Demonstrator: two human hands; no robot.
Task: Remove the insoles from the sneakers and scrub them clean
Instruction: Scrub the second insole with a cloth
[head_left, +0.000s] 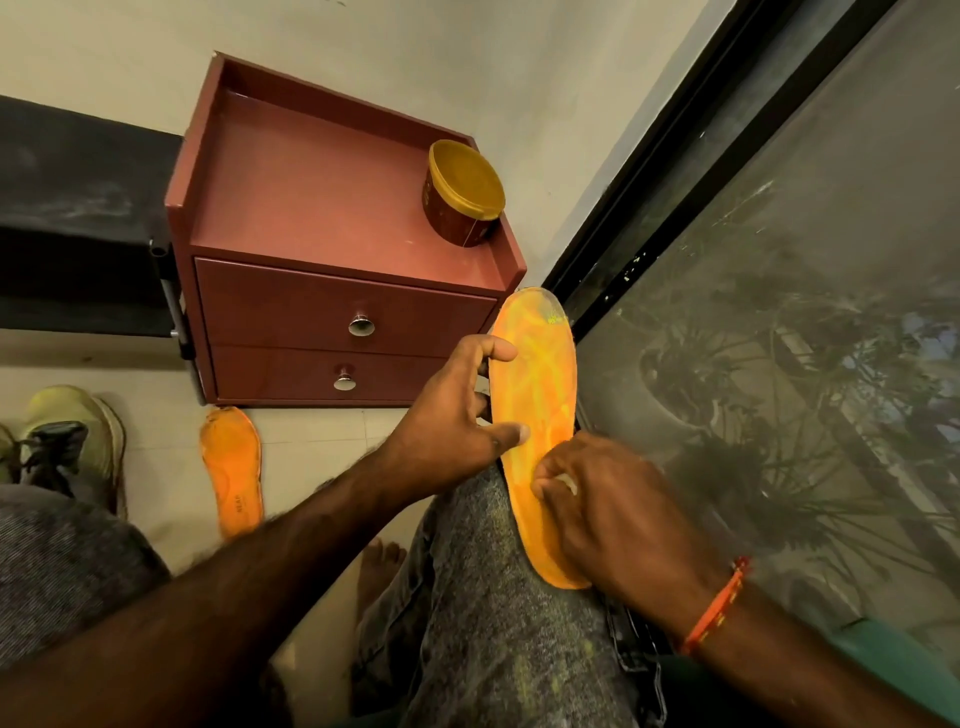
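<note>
- So we've got one orange insole (535, 395) propped lengthwise on our right knee (483, 561), in grey jeans, its far tip up near the corner of the cabinet.
- Our left hand (457, 415) pinches the insole's left edge: thumb on the orange face, index finger curled at the edge higher up, the other fingers tucked behind.
- Our right hand (613, 509) is down on the lower half of the same insole, fingers curled tight around something small and pale. Can't really tell what it is, it's mostly hidden in the fist.
- There's an orange thread band (719, 603) on that right wrist.
- The second insole (234, 467) lies flat on the tiled floor (322, 441), right in front of the cabinet, well apart from the hands.
- A yellow-green sneaker (72, 436) with dark laces sits at the left edge of the floor.
- The red-brown cabinet (322, 218) has two drawers with metal knobs, and a round tub with a yellow lid (462, 192) stands on its top near the right rim.
- A dusty glass window (779, 364) with a black frame runs along our right side.
</note>
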